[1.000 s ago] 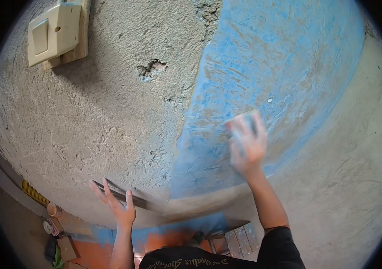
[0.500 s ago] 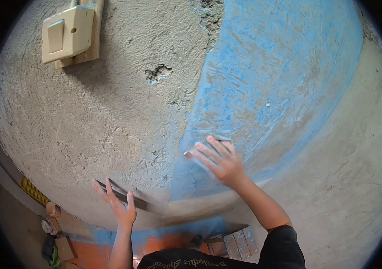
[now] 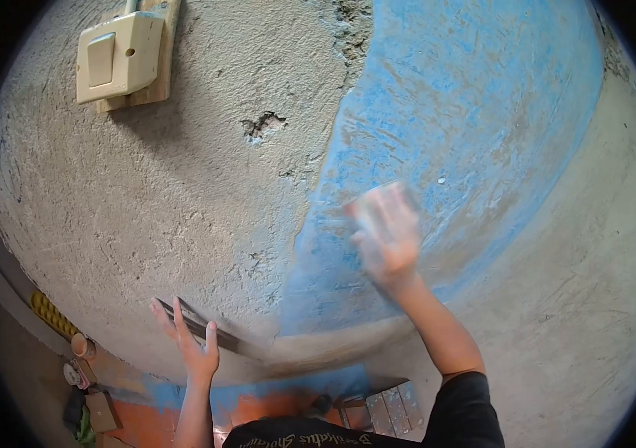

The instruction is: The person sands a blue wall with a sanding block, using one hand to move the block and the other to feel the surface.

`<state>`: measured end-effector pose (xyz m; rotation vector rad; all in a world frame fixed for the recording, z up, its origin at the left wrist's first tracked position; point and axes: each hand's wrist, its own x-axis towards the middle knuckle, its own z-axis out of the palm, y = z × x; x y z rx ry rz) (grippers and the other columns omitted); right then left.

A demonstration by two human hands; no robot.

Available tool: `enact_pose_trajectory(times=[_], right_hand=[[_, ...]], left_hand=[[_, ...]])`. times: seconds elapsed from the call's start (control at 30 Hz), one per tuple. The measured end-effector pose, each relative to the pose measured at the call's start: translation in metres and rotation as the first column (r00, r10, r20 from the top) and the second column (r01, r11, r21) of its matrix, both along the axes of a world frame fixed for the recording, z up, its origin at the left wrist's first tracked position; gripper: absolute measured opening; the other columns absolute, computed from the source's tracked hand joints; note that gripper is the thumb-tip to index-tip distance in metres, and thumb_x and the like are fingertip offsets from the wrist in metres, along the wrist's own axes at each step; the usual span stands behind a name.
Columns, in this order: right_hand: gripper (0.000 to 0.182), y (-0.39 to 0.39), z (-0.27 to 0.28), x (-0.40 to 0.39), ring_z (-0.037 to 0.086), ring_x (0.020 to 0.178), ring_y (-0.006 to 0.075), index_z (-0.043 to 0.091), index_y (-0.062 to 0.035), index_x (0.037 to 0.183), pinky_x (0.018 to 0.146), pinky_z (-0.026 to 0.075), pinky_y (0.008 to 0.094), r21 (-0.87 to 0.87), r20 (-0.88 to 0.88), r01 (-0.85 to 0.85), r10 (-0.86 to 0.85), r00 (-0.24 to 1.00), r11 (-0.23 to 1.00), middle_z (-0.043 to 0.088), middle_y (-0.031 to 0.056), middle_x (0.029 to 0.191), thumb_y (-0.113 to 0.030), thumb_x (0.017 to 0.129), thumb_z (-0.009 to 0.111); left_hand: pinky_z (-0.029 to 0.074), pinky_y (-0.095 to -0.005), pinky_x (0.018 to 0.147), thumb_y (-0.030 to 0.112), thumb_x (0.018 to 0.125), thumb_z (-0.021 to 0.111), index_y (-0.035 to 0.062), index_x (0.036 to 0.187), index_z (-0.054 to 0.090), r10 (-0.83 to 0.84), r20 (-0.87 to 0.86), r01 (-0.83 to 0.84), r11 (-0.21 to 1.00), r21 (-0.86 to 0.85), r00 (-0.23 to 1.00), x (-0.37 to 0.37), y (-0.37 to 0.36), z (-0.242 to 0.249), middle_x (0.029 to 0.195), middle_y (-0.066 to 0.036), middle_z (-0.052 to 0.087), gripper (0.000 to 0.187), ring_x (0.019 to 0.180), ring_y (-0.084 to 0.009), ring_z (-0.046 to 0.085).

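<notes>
My right hand [image 3: 390,239] presses a folded piece of sandpaper [image 3: 366,205] flat on the blue-painted patch [image 3: 437,112] of the wall. The hand is smeared by motion, and pale dust coats its fingers. Streaks of grey show through the worn blue paint. Lower left, my left hand [image 3: 191,340] has its fingers spread, tips at the rough bare plaster [image 3: 146,224], holding nothing. Its dark shadow falls on the wall beside it.
A cream light switch [image 3: 113,60] on a wooden block juts from the wall at upper left. A hole [image 3: 263,125] breaks the plaster. Below are orange floor tiles [image 3: 139,424], a slatted wooden piece [image 3: 395,409], a cardboard box [image 3: 103,412] and a yellow coil [image 3: 53,312].
My right hand has slid the sandpaper up and to the right across the blue paint. My left hand stays almost in place.
</notes>
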<state>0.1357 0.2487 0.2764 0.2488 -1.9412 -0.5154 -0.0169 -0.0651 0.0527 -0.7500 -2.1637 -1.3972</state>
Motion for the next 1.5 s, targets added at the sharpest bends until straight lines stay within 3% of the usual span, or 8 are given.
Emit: enact_pose_trajectory(times=[0.07,0.27,0.37,0.57,0.73,0.87,1.07,1.5], right_hand=[[0.033,-0.005,-0.028,0.001,0.060,0.131,0.0294,0.070,-0.0132,0.127,0.103,0.048,0.0477,0.119,0.356,-0.137,0.086,0.930,0.983,0.065,0.0079,0.140,-0.015,0.094,0.066],[0.030,-0.006,0.026,0.004,0.059,0.134,0.0263,0.071,-0.0104,0.122,0.103,0.047,0.0442,-0.082,-0.119,0.066,-0.076,0.990,0.994,0.066,0.0066,0.139,-0.013,0.093,0.065],[0.027,-0.015,-0.009,0.002,0.059,0.135,0.0256,0.072,-0.0105,0.119,0.101,0.047,0.0435,0.200,0.278,-0.099,0.040,0.960,0.975,0.068,0.0073,0.136,-0.012,0.093,0.065],[0.023,-0.005,0.042,0.007,0.060,0.132,0.0241,0.074,-0.0119,0.114,0.101,0.048,0.0423,-0.086,-0.158,0.080,-0.093,0.983,0.993,0.069,0.0069,0.134,-0.011,0.093,0.065],[0.028,0.004,-0.013,-0.006,0.062,0.125,0.0231,0.072,-0.0125,0.120,0.099,0.046,0.0405,0.262,0.390,-0.248,0.133,0.911,0.933,0.068,0.0079,0.136,-0.011,0.093,0.065],[0.029,0.002,0.034,0.003,0.062,0.125,0.0217,0.073,-0.0135,0.118,0.096,0.047,0.0397,0.099,0.002,0.021,-0.021,1.000,0.995,0.069,0.0063,0.134,-0.011,0.090,0.066],[0.025,0.007,-0.021,0.000,0.063,0.124,0.0246,0.076,-0.0136,0.112,0.096,0.047,0.0426,0.316,0.405,-0.277,0.135,0.904,0.907,0.070,0.0041,0.131,-0.014,0.087,0.070],[0.021,0.014,0.035,0.021,0.057,0.129,0.0227,0.076,-0.0157,0.108,0.103,0.047,0.0426,0.108,-0.086,0.086,-0.077,0.993,0.990,0.068,0.0047,0.134,-0.013,0.089,0.069]], left_hand=[[0.005,-0.0619,0.124,0.021,0.091,0.071,0.0068,0.162,0.026,-0.013,-0.002,0.013,1.000,-0.007,1.000,0.000,-0.003,-0.002,0.170,-0.029,0.001,0.085,0.158,-0.0486,-0.002],[0.004,-0.0588,0.125,0.020,0.092,0.070,0.0063,0.163,0.026,0.002,0.008,-0.001,1.000,-0.028,1.000,0.001,-0.002,-0.003,0.171,-0.026,0.003,0.085,0.159,-0.0455,-0.001],[0.004,-0.0588,0.125,0.020,0.092,0.070,0.0061,0.163,0.026,-0.016,0.009,0.016,1.000,-0.014,1.000,0.002,-0.004,-0.002,0.171,-0.027,0.003,0.085,0.159,-0.0458,-0.001],[0.006,-0.0606,0.124,0.021,0.091,0.071,0.0062,0.162,0.027,-0.014,-0.009,0.014,1.000,-0.008,1.000,-0.001,-0.002,-0.005,0.170,-0.029,0.003,0.085,0.158,-0.0484,-0.001],[0.007,-0.0615,0.124,0.022,0.091,0.072,0.0067,0.162,0.028,-0.028,-0.003,0.028,1.000,-0.007,1.000,0.001,-0.003,-0.002,0.170,-0.029,0.003,0.085,0.157,-0.0494,0.000],[0.007,-0.0612,0.124,0.023,0.091,0.072,0.0065,0.162,0.028,-0.036,-0.015,0.036,0.999,-0.014,0.999,-0.002,-0.006,-0.005,0.170,-0.029,0.003,0.085,0.157,-0.0491,0.000],[0.007,-0.0612,0.124,0.023,0.091,0.071,0.0065,0.162,0.029,-0.040,-0.007,0.040,0.999,-0.009,0.999,0.004,-0.007,-0.006,0.170,-0.028,0.004,0.084,0.158,-0.0484,0.001],[0.006,-0.0584,0.125,0.026,0.095,0.068,0.0055,0.163,0.026,-0.006,-0.015,0.006,1.000,0.003,1.000,0.007,0.003,-0.011,0.171,-0.027,0.002,0.082,0.158,-0.0454,0.001]])
